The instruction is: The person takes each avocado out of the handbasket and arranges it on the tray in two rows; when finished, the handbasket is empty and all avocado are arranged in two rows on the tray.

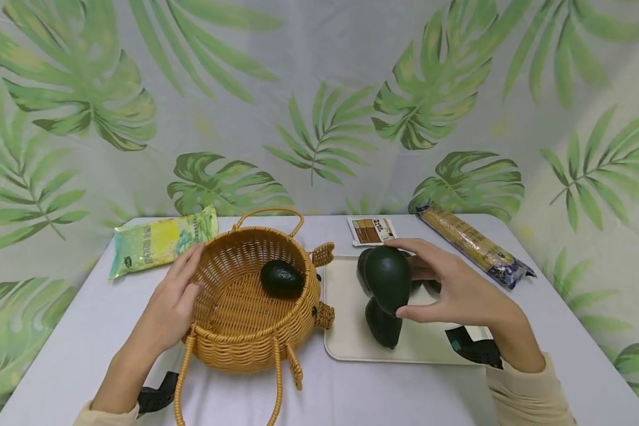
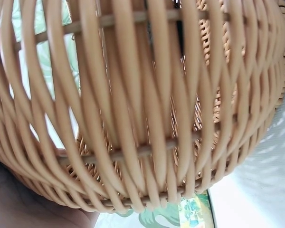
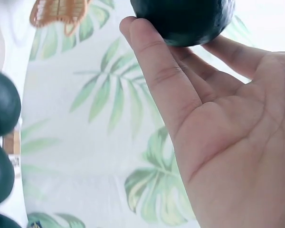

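My left hand (image 1: 171, 305) grips the left rim of a round wicker basket (image 1: 245, 349) with animal features and two loop handles. Inside the basket lies one dark green avocado (image 1: 281, 278). The woven wall (image 2: 133, 95) fills most of the left wrist view. Over the cream tray (image 1: 346, 349), my right hand (image 1: 452, 290) holds another avocado (image 1: 387, 279) between thumb and fingers. Beneath and behind it, more avocados (image 1: 383, 325) rest on the tray, partly hidden. In the right wrist view, the held avocado (image 3: 185, 19) shows at the fingertips.
A yellow-green bag (image 1: 160, 239) lies behind the basket at the left. At the back, a small white and brown packet (image 1: 373, 231) sits beyond the tray. A long golden package (image 1: 468, 239) lies at the back right. A leaf-print cloth (image 1: 319, 118) hangs behind the white table.
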Demonstrator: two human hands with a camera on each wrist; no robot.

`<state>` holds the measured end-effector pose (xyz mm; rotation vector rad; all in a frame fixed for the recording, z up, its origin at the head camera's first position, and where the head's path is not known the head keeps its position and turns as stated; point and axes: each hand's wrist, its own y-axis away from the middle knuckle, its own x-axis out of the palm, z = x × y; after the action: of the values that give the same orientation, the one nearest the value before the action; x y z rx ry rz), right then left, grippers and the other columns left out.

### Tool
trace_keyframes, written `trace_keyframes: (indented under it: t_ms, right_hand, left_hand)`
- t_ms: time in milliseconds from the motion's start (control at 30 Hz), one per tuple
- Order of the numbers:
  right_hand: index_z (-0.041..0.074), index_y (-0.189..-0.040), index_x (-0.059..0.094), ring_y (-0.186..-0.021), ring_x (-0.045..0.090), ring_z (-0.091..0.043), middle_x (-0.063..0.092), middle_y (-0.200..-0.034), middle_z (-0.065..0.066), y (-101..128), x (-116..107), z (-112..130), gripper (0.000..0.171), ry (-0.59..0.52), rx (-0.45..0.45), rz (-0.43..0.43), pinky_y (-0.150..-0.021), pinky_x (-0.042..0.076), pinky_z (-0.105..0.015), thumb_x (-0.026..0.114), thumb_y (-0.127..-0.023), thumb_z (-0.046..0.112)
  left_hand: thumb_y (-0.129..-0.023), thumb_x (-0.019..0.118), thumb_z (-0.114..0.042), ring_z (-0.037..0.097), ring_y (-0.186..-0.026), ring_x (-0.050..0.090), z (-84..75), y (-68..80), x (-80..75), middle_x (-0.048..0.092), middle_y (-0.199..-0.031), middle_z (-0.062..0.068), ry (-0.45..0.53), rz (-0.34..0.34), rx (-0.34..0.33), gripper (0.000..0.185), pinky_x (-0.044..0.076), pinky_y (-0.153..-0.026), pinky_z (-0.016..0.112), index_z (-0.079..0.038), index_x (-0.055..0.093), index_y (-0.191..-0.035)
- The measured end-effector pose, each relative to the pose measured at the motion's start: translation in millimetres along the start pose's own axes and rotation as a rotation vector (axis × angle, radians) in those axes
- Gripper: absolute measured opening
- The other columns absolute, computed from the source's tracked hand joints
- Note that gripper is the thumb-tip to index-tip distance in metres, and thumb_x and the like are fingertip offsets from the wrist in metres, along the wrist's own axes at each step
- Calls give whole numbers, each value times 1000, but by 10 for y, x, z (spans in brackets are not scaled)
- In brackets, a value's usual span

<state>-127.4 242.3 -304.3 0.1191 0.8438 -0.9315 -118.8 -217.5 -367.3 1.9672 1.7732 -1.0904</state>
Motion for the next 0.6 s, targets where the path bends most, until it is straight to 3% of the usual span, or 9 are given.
trace_keyframes:
  t_ms: [233,467,600]
  right_hand:
    - [25,-157,39,-118,67,-11,52,-146,3,101,-111,-61,97,52,35,-35,-94,58,-28,93,-77,14]
    - [20,-154,42,-114,68,-10,53,-143,4,206,-133,-154,94,80,94,-66,-93,57,-25,94,-76,16]
    - [25,-154,40,-115,66,-9,52,-144,1,272,-132,-214,93,94,132,-56,-94,56,-24,93,-78,19]
  left_hand:
    - [-107,36,-9,46,-156,17,16,24,-8,17,-172,14,-6,-4,3,62,21,-116,73,-11,19,-166]
    - [-107,36,-8,47,-155,17,10,7,-9,18,-171,16,-3,4,9,62,22,-115,73,-10,18,-166]
    - [-106,37,-7,47,-155,18,-5,-6,-12,19,-171,17,-1,3,12,62,23,-116,72,-9,19,-166]
